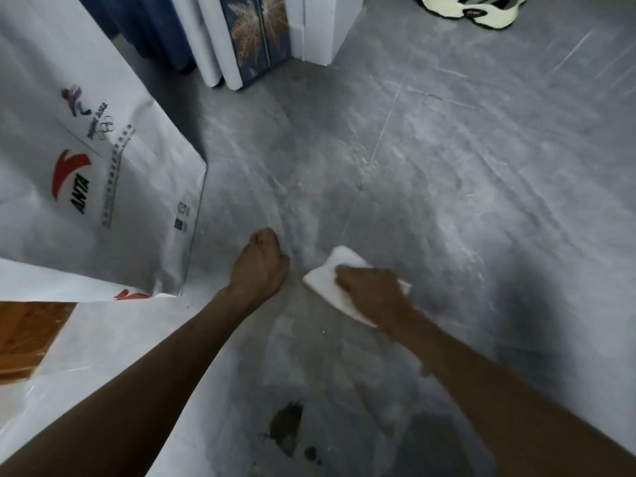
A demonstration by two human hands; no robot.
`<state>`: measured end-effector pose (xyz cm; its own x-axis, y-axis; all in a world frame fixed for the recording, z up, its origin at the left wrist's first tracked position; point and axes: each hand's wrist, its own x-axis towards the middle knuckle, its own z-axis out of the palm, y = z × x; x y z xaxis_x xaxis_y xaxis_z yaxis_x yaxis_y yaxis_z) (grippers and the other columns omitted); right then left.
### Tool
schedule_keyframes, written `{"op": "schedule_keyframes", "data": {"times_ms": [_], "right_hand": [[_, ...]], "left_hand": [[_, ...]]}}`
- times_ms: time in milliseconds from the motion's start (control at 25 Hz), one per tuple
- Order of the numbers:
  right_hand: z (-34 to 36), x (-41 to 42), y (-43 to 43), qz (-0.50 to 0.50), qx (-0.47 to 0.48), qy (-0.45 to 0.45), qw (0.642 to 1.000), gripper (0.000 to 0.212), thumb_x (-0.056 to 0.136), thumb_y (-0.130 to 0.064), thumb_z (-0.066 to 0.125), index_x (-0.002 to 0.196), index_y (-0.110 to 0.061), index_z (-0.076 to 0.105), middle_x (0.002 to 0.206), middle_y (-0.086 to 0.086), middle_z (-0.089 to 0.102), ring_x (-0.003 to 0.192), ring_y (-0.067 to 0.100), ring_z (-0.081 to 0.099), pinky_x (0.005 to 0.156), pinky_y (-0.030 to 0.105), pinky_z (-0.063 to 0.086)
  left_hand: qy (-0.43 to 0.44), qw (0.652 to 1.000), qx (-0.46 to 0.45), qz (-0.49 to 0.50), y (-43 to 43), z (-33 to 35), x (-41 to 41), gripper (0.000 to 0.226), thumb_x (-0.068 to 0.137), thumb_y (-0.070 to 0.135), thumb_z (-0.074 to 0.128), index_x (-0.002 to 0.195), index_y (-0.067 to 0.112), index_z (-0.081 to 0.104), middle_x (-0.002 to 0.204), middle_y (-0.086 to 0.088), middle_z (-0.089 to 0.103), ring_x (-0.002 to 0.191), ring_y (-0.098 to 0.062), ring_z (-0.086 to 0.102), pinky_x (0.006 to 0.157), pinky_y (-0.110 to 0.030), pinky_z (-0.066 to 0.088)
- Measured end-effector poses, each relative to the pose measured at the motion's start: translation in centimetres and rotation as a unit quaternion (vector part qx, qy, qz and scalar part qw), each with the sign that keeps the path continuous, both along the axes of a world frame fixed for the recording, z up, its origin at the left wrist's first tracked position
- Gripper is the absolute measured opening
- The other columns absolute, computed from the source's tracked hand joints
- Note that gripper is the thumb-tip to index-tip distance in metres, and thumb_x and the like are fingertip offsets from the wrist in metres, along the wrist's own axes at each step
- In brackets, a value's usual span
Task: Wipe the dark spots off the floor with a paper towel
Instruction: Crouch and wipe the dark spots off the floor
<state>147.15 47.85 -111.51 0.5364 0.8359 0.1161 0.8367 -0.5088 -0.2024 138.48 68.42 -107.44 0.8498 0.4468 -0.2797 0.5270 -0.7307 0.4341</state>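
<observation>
My right hand (370,287) lies on top of a folded white paper towel (330,280) and presses it flat onto the grey floor (447,166); its fingers curl over the towel's middle. My left hand (260,261) is curled into a fist and rests knuckles-down on the floor just left of the towel, holding nothing. A large dark spot (287,428) with smaller dark dots (310,452) beside it marks the floor near the bottom, between my forearms.
A big white printed bag (86,173) stands at the left, with a brown box (24,339) below it. White panels and a blue patterned board (258,39) lean at the back. A white shoe (471,8) lies at the top right.
</observation>
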Motion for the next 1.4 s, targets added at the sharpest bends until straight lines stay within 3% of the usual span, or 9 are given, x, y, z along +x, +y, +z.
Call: {"op": "schedule_keyframes", "data": {"times_ms": [160,320,440,640,760,960,1240,1320,1400], "right_hand": [[0.6,3.6,-19.4,-0.372,-0.063,-0.007,0.926,0.041,0.099,-0.033,0.036,0.110,-0.010,0.068,0.066,0.025,0.066,0.055,0.040,0.064,0.053,0.040,0.050],[0.8,-1.1,-20.9,-0.636,-0.021,0.013,0.771,0.023,0.097,-0.023,0.049,0.100,-0.005,0.062,0.074,0.032,0.063,0.064,0.044,0.063,0.061,0.043,0.048],[-0.1,-4.1,-10.2,-0.520,-0.028,-0.021,0.854,0.014,0.079,-0.020,0.077,0.074,-0.010,0.070,0.046,0.009,0.058,0.039,0.026,0.059,0.040,0.025,0.044],[-0.6,-4.2,-11.0,-0.156,0.004,-0.050,0.986,0.012,0.080,-0.027,0.070,0.086,-0.020,0.076,0.064,-0.003,0.070,0.050,0.014,0.065,0.043,0.023,0.045],[0.2,-2.3,-22.9,-0.248,-0.021,-0.060,0.967,0.022,0.091,-0.021,0.057,0.095,-0.007,0.074,0.066,0.011,0.071,0.050,0.026,0.066,0.044,0.028,0.046],[0.7,-7.2,-26.0,-0.666,-0.019,0.040,0.745,0.020,0.097,-0.020,0.047,0.088,-0.006,0.059,0.057,0.026,0.059,0.050,0.040,0.060,0.050,0.037,0.044],[-0.1,-9.2,-10.0,-0.240,-0.006,-0.016,0.971,0.015,0.082,-0.026,0.061,0.084,-0.020,0.075,0.055,-0.003,0.063,0.044,0.014,0.060,0.037,0.022,0.041],[-0.1,-7.4,-16.9,-0.200,0.028,-0.035,0.979,0.016,0.077,-0.017,0.068,0.090,-0.011,0.076,0.063,0.002,0.071,0.046,0.019,0.065,0.038,0.023,0.047],[0.6,-5.9,-25.4,-0.333,-0.011,-0.043,0.942,0.028,0.087,-0.018,0.050,0.095,-0.005,0.073,0.063,0.014,0.070,0.045,0.029,0.064,0.040,0.029,0.049]], "left_hand": [[0.007,0.993,-0.034,-0.108,-5.2,0.4,2.4,0.027,0.088,0.012,0.051,0.108,-0.005,0.043,0.113,-0.025,0.051,0.100,-0.037,0.051,0.081,-0.037,0.037],[0.037,0.983,-0.041,-0.174,-8.7,0.0,3.8,0.044,0.091,0.016,0.050,0.123,-0.010,0.036,0.133,-0.029,0.042,0.120,-0.038,0.045,0.100,-0.036,0.033],[0.082,0.980,-0.025,-0.180,-9.0,-0.2,4.4,0.051,0.094,0.020,0.047,0.130,-0.012,0.031,0.140,-0.032,0.035,0.130,-0.042,0.037,0.108,-0.043,0.033],[0.107,0.974,0.006,-0.199,-9.3,-0.6,4.6,0.048,0.096,0.021,0.044,0.128,-0.013,0.037,0.141,-0.036,0.031,0.133,-0.044,0.031,0.106,-0.045,0.031],[0.088,0.976,0.042,-0.195,-10.3,-0.5,4.1,0.052,0.094,0.021,0.044,0.129,-0.016,0.033,0.143,-0.037,0.027,0.137,-0.045,0.024,0.112,-0.045,0.026],[0.083,0.975,0.066,-0.197,-11.4,-0.7,3.6,0.056,0.095,0.024,0.043,0.134,-0.014,0.028,0.151,-0.036,0.015,0.143,-0.044,0.015,0.117,-0.045,0.019],[0.077,0.974,0.038,-0.209,-11.0,-1.3,2.3,0.050,0.094,0.022,0.048,0.128,-0.012,0.036,0.149,-0.034,0.023,0.141,-0.041,0.023,0.113,-0.045,0.027],[0.080,0.974,0.050,-0.205,-11.5,-1.2,2.2,0.050,0.094,0.023,0.047,0.129,-0.011,0.035,0.150,-0.035,0.019,0.141,-0.043,0.022,0.113,-0.047,0.026],[0.095,0.972,0.070,-0.204,-12.4,-1.0,2.3,0.053,0.095,0.026,0.045,0.131,-0.010,0.032,0.151,-0.037,0.014,0.142,-0.045,0.016,0.115,-0.047,0.023]]}}
